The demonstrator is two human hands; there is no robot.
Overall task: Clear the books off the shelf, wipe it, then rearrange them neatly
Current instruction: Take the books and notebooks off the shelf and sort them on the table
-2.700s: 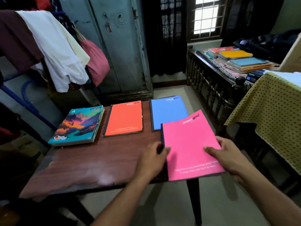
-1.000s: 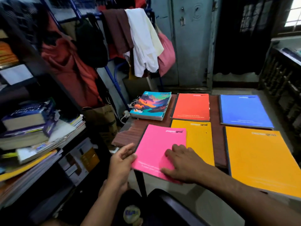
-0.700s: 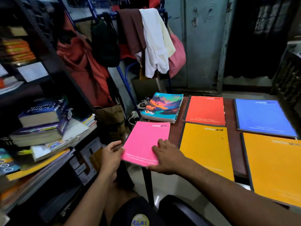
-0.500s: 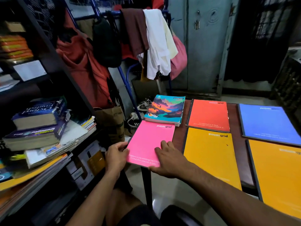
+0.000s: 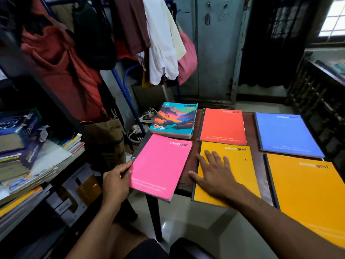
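While the right hand [image 5: 212, 171] lies flat, fingers straight & spread, palm down on the yellow notebook [image 5: 226, 172], the left hand [image 5: 115, 181] pinches the left edge of the pink notebook [image 5: 160, 166], thumb on the cover, fingers curled beneath. Both forearms enter from 6 o'clock.

Surface [image 5: 251, 128]: dark wood, six books in two rows. Far row, 9 to 3 o'clock: landscape-cover book [image 5: 174, 120], red notebook [image 5: 222, 126], blue notebook [image 5: 286, 134]. Near row: pink, overhanging the near-left corner; yellow, near edge also past the rim; a large orange-yellow notebook [image 5: 306, 193] at 3 o'clock. Shelf [image 5: 61, 165] at 9 o'clock w/ stacked books [image 5: 18, 139]. Clothes [image 5: 160, 43] hang at 12 o'clock before a grey cabinet [image 5: 214, 53]; window [image 5: 334, 17] at 2 o'clock.

Vs. 0.5 s ago: right hand has shifted from the pink cover to the yellow one; left hand keeps its hold on the pink edge.
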